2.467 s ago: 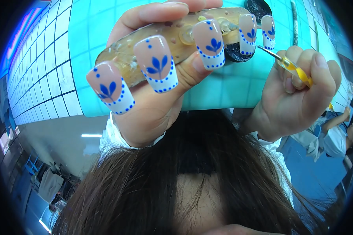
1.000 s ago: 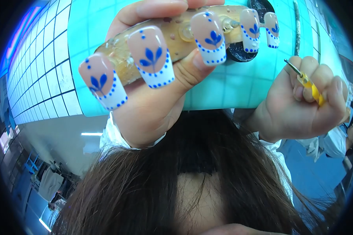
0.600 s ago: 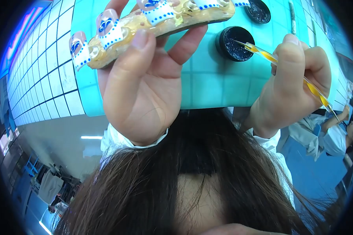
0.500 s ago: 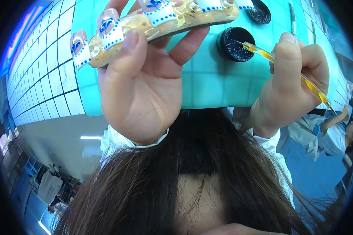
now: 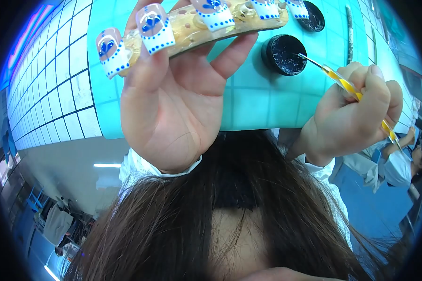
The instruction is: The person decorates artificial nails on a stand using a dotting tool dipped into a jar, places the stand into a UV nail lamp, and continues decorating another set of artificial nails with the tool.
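Note:
My left hand (image 5: 173,103) grips a long yellowish nail holder (image 5: 187,35) at the upper left. Several nail tips (image 5: 154,30) are mounted along it, with white ends, blue dots and blue leaf shapes. My right hand (image 5: 356,110) is closed round a thin yellow-and-silver dotting tool (image 5: 349,88), whose metal tip points left over the right side of an open black jar (image 5: 287,55) of dark paste. Whether the tip touches the paste cannot be made out.
A second round black piece (image 5: 312,18) lies behind the jar on the turquoise mat (image 5: 262,105). A thin rod (image 5: 350,35) rests at the right. White tiled surface (image 5: 47,89) lies left. Another person (image 5: 401,164) is at the far right.
Since one second ago, the nail holder has tilted and moved up and left, uncovering the jar. The tool tip reached into the jar, then shifted to its right side within the last half second.

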A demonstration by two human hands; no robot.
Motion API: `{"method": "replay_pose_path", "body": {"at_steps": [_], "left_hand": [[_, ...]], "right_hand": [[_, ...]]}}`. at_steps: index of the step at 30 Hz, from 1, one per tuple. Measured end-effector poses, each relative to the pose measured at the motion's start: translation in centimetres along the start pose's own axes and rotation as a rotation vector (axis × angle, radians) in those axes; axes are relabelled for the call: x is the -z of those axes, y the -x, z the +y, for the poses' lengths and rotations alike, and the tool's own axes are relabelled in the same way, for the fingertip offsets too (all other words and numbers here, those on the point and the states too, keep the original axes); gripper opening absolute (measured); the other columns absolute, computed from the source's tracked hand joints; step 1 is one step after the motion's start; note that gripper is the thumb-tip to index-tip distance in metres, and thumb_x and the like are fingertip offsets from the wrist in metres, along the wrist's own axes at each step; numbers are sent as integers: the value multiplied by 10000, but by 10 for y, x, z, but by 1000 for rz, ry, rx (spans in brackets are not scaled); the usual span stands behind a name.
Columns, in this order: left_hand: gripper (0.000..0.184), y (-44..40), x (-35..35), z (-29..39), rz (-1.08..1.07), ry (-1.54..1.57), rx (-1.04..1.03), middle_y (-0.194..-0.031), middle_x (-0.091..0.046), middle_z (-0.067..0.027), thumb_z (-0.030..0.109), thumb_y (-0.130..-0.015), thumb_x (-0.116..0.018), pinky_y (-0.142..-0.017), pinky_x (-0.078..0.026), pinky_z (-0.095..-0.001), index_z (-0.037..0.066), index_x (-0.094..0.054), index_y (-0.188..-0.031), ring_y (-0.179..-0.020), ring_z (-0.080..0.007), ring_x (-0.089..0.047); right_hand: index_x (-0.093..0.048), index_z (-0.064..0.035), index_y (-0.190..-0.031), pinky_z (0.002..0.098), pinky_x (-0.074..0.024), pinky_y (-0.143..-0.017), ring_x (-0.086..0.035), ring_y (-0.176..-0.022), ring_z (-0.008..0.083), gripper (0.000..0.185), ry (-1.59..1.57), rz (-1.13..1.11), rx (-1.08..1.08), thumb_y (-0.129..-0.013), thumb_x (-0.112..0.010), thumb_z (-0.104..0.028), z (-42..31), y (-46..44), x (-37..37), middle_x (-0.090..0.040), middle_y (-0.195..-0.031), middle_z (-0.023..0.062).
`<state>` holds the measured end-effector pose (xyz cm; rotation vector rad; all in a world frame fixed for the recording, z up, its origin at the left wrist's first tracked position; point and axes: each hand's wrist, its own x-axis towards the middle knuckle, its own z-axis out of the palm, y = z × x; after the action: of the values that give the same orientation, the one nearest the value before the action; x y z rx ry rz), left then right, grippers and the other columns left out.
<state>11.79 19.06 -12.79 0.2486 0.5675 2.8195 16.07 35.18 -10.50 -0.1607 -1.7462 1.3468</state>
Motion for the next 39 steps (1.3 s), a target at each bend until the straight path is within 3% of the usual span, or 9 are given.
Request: {"method": "replay_pose_path", "body": {"at_steps": [10, 12, 22, 25, 28, 30, 31, 36, 39], "left_hand": [[349, 1, 3, -5, 71, -25, -33, -1284, -319, -247, 62, -876, -399, -965, -339, -500, -3, -320, -1210, -1159, -361, -383], [374, -2, -3, -6, -231, -38, 14, -1272, -319, -262, -11, -840, -453, -953, -368, -472, 1, -332, -1194, -1148, -358, -396], [388, -1, 3, -11, -227, -162, -12, -1259, -332, -252, -7, -828, -483, -923, -413, -425, 2, -335, -1186, -1119, -338, -430], [389, -1, 2, -10, -236, -201, -20, -1257, -334, -251, -4, -827, -486, -919, -418, -420, 2, -334, -1186, -1114, -336, -435], [397, 2, -7, -11, -198, -163, 30, -1252, -339, -253, 3, -825, -495, -901, -434, -413, -6, -329, -1186, -1104, -335, -445], [407, 8, -4, -17, 115, -366, -63, -1245, -346, -252, 6, -820, -505, -891, -441, -415, -15, -326, -1185, -1097, -335, -451], [407, 7, -2, -16, 116, -366, -62, -1245, -346, -252, 6, -820, -505, -891, -441, -415, -15, -326, -1185, -1097, -335, -451], [448, -6, 20, 4, -307, -545, 20, -1241, -352, -250, 7, -807, -525, -902, -427, -434, -20, -313, -1200, -1108, -343, -439], [451, -4, 13, 3, -254, -465, 27, -1242, -351, -250, 7, -806, -526, -903, -426, -435, -19, -312, -1202, -1111, -343, -436]], "right_hand": [[-317, -104, -538, 217, -264, -446, -316, -432, 68, 300, -419, -31, -302, -810, -443, -120, -1, -6, 9, -382, -481, 1], [-329, -103, -546, 212, -272, -445, -335, -432, 68, 291, -441, -68, -258, -812, -443, -135, -2, -6, 9, -404, -489, 3], [-343, -90, -577, 215, -292, -418, -342, -404, 85, 248, -166, -146, 12, -810, -415, -127, -6, 0, 3, -449, -513, 51], [-321, -92, -571, 219, -291, -409, -333, -400, 88, 246, -264, -220, -92, -802, -407, -104, -5, -4, 7, -443, -510, 57], [-302, -98, -564, 221, -289, -405, -333, -400, 88, 256, -276, -191, -103, -798, -407, -100, -5, -2, 3, -441, -506, 57], [-300, -100, -561, 221, -288, -403, -334, -399, 90, 259, -281, -209, -99, -796, -408, -99, -4, -3, 3, -439, -501, 57], [-299, -101, -557, 222, -288, -401, -335, -399, 91, 261, -286, -226, -94, -795, -408, -97, -4, -3, 3, -436, -497, 56], [-288, -104, -551, 221, -284, -395, -336, -395, 95, 267, -271, -210, -108, -785, -416, -87, -4, -3, 3, -431, -488, 54], [-282, -106, -550, 222, -282, -391, -333, -391, 97, 269, -274, -196, -115, -780, -420, -83, -6, -2, 0, -427, -486, 53]]}}
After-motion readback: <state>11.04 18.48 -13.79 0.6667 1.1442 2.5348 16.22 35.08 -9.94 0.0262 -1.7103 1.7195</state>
